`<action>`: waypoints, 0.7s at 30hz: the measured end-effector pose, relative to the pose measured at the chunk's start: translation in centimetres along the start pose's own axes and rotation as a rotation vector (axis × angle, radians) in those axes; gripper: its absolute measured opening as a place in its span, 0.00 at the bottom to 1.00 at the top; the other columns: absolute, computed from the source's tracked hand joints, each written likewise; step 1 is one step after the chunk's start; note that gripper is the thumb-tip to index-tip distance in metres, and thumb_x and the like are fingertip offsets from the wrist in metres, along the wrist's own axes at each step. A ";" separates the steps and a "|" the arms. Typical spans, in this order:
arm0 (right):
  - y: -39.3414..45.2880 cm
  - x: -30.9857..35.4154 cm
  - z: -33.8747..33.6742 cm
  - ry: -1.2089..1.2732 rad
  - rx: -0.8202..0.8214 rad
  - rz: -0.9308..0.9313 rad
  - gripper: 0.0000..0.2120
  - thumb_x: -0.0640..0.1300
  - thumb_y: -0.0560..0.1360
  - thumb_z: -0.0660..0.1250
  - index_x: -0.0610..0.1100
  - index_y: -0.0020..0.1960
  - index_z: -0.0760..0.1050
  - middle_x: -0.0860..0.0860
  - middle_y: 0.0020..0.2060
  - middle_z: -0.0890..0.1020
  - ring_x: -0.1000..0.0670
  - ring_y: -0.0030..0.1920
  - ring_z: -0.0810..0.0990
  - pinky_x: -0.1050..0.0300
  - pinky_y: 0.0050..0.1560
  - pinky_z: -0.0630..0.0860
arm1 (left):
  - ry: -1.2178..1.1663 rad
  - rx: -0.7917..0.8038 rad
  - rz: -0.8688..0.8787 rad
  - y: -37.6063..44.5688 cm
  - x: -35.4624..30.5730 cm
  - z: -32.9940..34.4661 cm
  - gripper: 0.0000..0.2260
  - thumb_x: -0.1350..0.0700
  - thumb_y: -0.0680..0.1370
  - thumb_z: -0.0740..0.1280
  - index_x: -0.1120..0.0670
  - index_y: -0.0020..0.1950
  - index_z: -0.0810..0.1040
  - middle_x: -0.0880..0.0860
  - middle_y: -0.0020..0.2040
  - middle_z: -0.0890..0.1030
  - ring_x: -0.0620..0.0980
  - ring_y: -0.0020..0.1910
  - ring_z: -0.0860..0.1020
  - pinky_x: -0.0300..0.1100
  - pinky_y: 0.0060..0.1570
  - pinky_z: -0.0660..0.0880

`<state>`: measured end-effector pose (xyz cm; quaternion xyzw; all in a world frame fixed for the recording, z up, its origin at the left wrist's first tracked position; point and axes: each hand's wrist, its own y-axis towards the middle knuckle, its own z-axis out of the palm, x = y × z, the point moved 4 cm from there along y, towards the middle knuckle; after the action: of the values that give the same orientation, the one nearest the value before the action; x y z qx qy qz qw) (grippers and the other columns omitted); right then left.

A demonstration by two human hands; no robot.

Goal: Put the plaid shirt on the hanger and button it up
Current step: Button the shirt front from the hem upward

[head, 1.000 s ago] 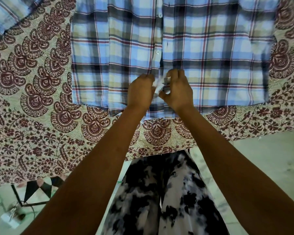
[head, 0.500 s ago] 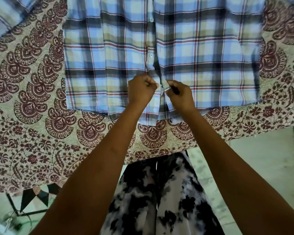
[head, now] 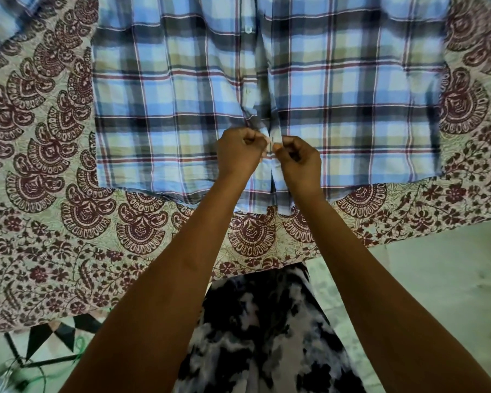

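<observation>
Here, plaid shirt (head: 267, 89) flat on the patterned bedspread (head: 40, 165) so both edges meet: my left hand (head: 240, 156) and right hand (head: 298, 160) each pinch one front edge, fastening a low button.

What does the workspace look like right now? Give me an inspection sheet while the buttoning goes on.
Surface: patterned bedsheet, maroon paisley print, covers the bed.
Job's things: plaid shirt lies flat, front up; hanger not visible.
Clutter: nothing seen on the sheet.
Hands: left hand and right hand each pinch a placket edge low on the shirt front.
Cables: green cord on the floor, lower left.
Surroundings: pale tiled floor; the person's black-and-white trousers.
</observation>
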<state>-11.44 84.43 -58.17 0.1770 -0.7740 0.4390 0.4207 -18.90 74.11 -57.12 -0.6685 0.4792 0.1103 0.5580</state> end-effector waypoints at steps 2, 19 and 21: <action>0.1 0.0 -0.1 0.013 0.007 0.002 0.05 0.35 0.74 0.67 0.44 0.46 0.75 0.46 0.40 0.80 0.53 0.40 0.78 0.56 0.49 0.76 | -0.004 -0.002 -0.008 -0.2 -0.2 0.1 0.04 0.62 0.73 0.68 0.59 0.41 0.82 0.60 0.40 0.84 0.57 0.39 0.83 0.52 0.47 0.81; 0.4 0.2 0.0 0.060 0.104 0.060 0.15 0.31 0.76 0.59 0.48 0.40 0.77 0.57 0.35 0.82 0.58 0.39 0.79 0.64 0.44 0.75 | -0.044 0.084 -0.046 -0.5 -0.9 -0.1 0.12 0.68 0.74 0.66 0.55 0.34 0.77 0.48 0.27 0.79 0.38 0.22 0.76 0.30 0.28 0.74; 0.8 0.5 -0.1 0.065 0.081 0.038 0.15 0.30 0.74 0.63 0.47 0.37 0.77 0.60 0.29 0.81 0.62 0.34 0.79 0.66 0.41 0.75 | -0.045 0.057 -0.054 -0.5 -0.7 -0.1 0.14 0.69 0.73 0.65 0.53 0.33 0.76 0.45 0.23 0.79 0.39 0.25 0.78 0.34 0.32 0.78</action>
<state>-12.22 85.00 -58.24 0.1647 -0.7448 0.4832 0.4298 -18.90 74.34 -56.30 -0.6624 0.4512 0.0964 0.5902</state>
